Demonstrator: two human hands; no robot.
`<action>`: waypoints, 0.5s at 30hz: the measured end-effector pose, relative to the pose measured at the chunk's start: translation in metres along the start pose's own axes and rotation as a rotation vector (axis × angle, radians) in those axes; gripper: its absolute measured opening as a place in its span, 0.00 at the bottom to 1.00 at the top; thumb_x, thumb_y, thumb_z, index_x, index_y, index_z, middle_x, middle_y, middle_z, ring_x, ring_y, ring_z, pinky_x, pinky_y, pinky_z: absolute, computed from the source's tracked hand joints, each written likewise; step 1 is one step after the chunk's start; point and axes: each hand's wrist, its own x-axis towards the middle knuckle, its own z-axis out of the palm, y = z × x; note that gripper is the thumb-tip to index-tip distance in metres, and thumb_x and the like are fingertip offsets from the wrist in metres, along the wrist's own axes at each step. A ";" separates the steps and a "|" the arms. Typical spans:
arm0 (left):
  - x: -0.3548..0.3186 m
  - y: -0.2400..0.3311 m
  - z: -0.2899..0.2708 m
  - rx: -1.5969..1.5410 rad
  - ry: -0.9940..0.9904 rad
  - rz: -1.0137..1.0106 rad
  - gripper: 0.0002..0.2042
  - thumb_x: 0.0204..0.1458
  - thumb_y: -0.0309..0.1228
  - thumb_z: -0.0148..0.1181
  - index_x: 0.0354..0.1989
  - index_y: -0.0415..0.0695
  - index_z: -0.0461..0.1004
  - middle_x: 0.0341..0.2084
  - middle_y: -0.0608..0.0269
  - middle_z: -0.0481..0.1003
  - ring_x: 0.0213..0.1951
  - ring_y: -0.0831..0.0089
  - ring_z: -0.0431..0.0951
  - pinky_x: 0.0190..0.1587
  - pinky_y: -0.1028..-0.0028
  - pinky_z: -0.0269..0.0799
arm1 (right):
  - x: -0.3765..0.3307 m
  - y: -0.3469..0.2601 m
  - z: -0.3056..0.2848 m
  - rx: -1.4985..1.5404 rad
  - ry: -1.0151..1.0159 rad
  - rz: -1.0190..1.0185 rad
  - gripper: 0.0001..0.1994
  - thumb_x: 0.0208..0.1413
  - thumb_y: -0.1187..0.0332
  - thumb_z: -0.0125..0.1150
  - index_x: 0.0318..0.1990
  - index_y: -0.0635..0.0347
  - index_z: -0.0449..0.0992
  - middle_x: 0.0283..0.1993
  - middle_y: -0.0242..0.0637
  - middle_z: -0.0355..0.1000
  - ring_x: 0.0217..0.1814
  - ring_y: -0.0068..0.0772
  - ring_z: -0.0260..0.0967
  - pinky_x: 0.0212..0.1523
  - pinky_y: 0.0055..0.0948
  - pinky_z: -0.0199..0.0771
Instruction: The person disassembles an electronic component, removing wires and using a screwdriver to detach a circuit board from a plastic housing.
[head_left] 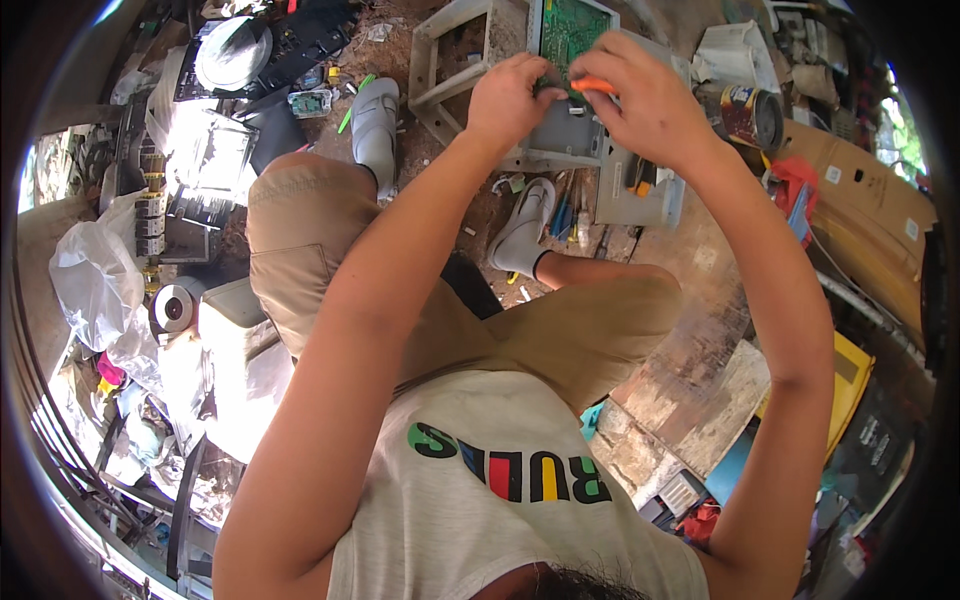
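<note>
A grey metal case with a green circuit board (575, 30) in it stands at the top middle. Over its left side is my left hand (510, 95), fingers bent and closed near the board; what they hold, if anything, is hidden. My right hand (645, 105) is closed around a tool with an orange handle (596, 86), its tip too small to make out. Both hands are close together above the lower part of the case. Left of the case is an angular grey frame (428, 70).
Screwdrivers (568, 215) lie on the ground beside my right foot (522, 230). A flat grey panel (630, 195) holds small tools. At the right are a round can (748, 115) and a cardboard box (860, 210). Plastic bags (95, 265) and scrap crowd the left.
</note>
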 end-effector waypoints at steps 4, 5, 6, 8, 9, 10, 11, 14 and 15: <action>-0.004 -0.002 0.000 0.035 0.001 0.009 0.07 0.46 0.35 0.68 0.33 0.49 0.82 0.30 0.61 0.79 0.36 0.56 0.79 0.39 0.62 0.76 | 0.010 -0.020 -0.011 0.012 0.026 0.082 0.16 0.54 0.66 0.61 0.50 0.59 0.73 0.38 0.44 0.74 0.41 0.52 0.73 0.41 0.43 0.75; -0.003 -0.003 -0.001 0.075 -0.025 -0.024 0.06 0.46 0.35 0.68 0.32 0.50 0.83 0.30 0.62 0.80 0.36 0.58 0.80 0.38 0.62 0.76 | 0.008 -0.024 -0.014 0.007 0.007 0.119 0.18 0.55 0.63 0.61 0.52 0.60 0.72 0.38 0.47 0.73 0.42 0.55 0.73 0.41 0.45 0.75; 0.001 -0.005 -0.002 0.087 0.006 -0.002 0.09 0.44 0.39 0.71 0.29 0.50 0.82 0.23 0.62 0.78 0.33 0.58 0.80 0.36 0.62 0.76 | 0.007 -0.020 -0.010 0.003 0.027 0.141 0.19 0.55 0.62 0.61 0.52 0.60 0.71 0.39 0.47 0.73 0.43 0.55 0.73 0.42 0.46 0.75; 0.008 0.000 -0.003 0.108 -0.082 -0.112 0.12 0.41 0.41 0.73 0.29 0.49 0.82 0.23 0.62 0.78 0.32 0.58 0.79 0.35 0.61 0.75 | 0.004 -0.007 0.000 -0.010 0.062 0.189 0.19 0.56 0.60 0.60 0.53 0.59 0.70 0.41 0.48 0.73 0.43 0.56 0.73 0.42 0.47 0.75; 0.011 0.003 -0.003 0.119 -0.127 -0.166 0.13 0.40 0.43 0.74 0.28 0.49 0.82 0.23 0.62 0.77 0.32 0.58 0.79 0.35 0.61 0.75 | 0.004 -0.003 0.003 -0.005 0.032 0.200 0.19 0.56 0.60 0.59 0.52 0.59 0.70 0.42 0.49 0.73 0.43 0.56 0.73 0.42 0.47 0.75; 0.012 0.004 -0.002 0.109 -0.109 -0.184 0.16 0.37 0.46 0.75 0.27 0.48 0.81 0.23 0.63 0.77 0.31 0.58 0.79 0.34 0.61 0.74 | 0.006 0.001 0.003 0.000 0.001 0.206 0.18 0.56 0.61 0.59 0.52 0.59 0.70 0.42 0.49 0.73 0.43 0.57 0.73 0.43 0.47 0.75; 0.011 0.002 0.000 0.119 -0.057 -0.124 0.16 0.37 0.45 0.75 0.27 0.48 0.81 0.23 0.63 0.77 0.31 0.58 0.79 0.34 0.61 0.74 | 0.006 0.002 0.003 0.004 -0.028 0.212 0.18 0.56 0.61 0.59 0.51 0.59 0.71 0.43 0.50 0.73 0.43 0.57 0.73 0.43 0.47 0.76; 0.004 -0.010 0.010 0.111 0.056 0.038 0.16 0.37 0.45 0.75 0.27 0.48 0.81 0.25 0.62 0.78 0.32 0.59 0.79 0.34 0.61 0.74 | 0.004 0.000 0.002 -0.044 -0.032 0.175 0.17 0.56 0.62 0.58 0.51 0.59 0.70 0.43 0.50 0.74 0.43 0.57 0.73 0.43 0.48 0.76; 0.002 -0.014 0.013 0.083 0.061 0.085 0.17 0.37 0.46 0.75 0.27 0.47 0.80 0.26 0.62 0.78 0.32 0.59 0.79 0.35 0.61 0.74 | 0.004 -0.001 0.001 -0.032 -0.023 0.165 0.17 0.55 0.63 0.58 0.51 0.59 0.71 0.43 0.50 0.74 0.43 0.57 0.73 0.44 0.47 0.76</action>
